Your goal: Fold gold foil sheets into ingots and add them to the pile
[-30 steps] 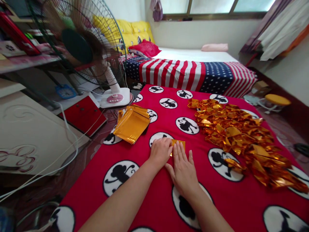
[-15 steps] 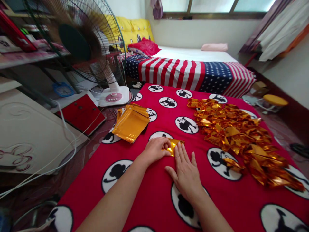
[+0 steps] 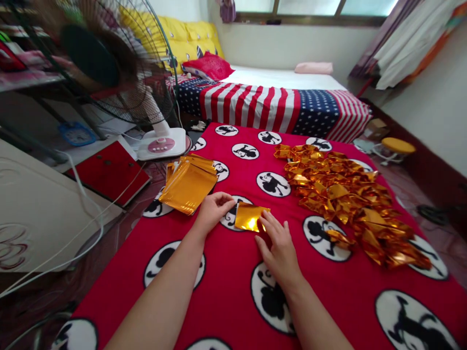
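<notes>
A folded piece of gold foil paper [image 3: 248, 216] lies flat on the red cloth, partly over a white monkey circle. The fingertips of my right hand [image 3: 280, 245] rest on its right edge, with the thumb apart just below. Left of the paper, and a little away from it, is my left hand [image 3: 213, 211]. Its fingers are curled, thumb tip against the forefinger, and nothing shows in them. Beyond that hand lies a stack of flat gold foil sheets [image 3: 189, 187]. A pile of folded gold foil pieces [image 3: 335, 189] spreads across the right side.
The red monkey-print cloth [image 3: 226, 296] covers the surface before me. A standing fan [image 3: 160, 143] is at the back left, beside a red panel [image 3: 109, 172]. A bed [image 3: 255, 104] stands behind, with a yellow stool [image 3: 397, 146] to the right. White cables [image 3: 85, 194] hang at the left.
My left hand has come off the foil paper and moved left. My right hand's flat fingers have drawn back to the paper's right edge, baring more of it. The whole view has shifted slightly.
</notes>
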The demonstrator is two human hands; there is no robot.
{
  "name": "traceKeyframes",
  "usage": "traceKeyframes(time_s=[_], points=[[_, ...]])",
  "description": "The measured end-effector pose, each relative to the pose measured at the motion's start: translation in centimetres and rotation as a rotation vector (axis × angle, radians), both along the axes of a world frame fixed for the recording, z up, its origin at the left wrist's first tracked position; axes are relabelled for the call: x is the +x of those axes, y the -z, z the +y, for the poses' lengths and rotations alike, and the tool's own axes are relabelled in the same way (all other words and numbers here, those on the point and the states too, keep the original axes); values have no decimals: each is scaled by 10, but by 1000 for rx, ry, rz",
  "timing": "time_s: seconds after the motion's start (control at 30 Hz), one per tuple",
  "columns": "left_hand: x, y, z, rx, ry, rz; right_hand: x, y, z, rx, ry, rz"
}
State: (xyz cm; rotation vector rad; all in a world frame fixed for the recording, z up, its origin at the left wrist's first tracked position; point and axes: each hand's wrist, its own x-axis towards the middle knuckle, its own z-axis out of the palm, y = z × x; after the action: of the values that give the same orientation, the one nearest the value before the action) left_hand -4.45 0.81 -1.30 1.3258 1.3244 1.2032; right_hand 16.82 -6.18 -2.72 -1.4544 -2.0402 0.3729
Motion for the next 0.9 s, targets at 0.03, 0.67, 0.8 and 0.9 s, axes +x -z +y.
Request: traceKeyframes(time_s=[0.03, 0.67, 0.8, 0.9], points=[[-1, 2, 2, 7, -46, -14, 0, 0, 0, 0, 4, 28], [7, 7, -1, 113, 22, 388, 0, 3, 3, 38, 1, 79], [7, 9, -1, 123, 27, 409, 1, 7, 4, 74, 8, 74], [8, 5, -3, 175, 11, 457, 1, 9, 5, 85, 0, 59]])
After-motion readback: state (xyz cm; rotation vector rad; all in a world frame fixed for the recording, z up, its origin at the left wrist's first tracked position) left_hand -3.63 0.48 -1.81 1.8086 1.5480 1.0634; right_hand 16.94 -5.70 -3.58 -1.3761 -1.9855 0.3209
